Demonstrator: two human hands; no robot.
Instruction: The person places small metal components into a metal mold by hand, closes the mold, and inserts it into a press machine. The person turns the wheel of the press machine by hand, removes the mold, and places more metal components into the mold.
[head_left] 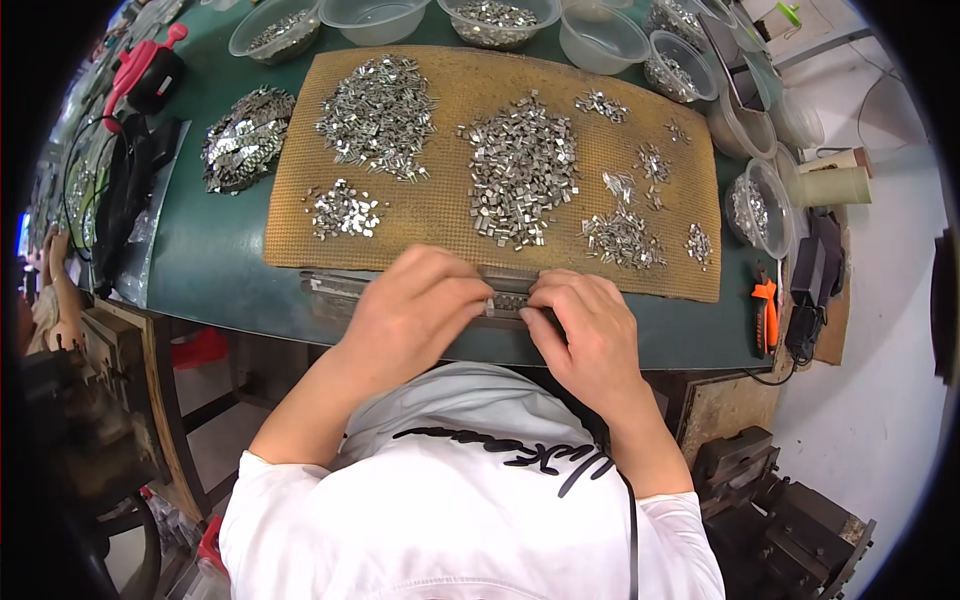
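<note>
Green desk (220,260): metal heaps (525,170).
Left fingers (462,290): pinching silver piece (489,308).
Right fingers (556,297): narrow, hold unclear.
Metal bar (335,284): slack pinch could drop piece.

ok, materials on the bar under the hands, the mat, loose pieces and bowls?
Bar: probably metal, dull grey with scuffed streaks.
Mat: maybe rubber or foam, matte tan, gridded.
Loose pieces: likely metal, bright silvery glints.
Bowls: seemingly plastic, glossy, translucent walls.

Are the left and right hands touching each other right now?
Apart: the head view shows the metal bar in the gap between the left hand and right hand.
</note>
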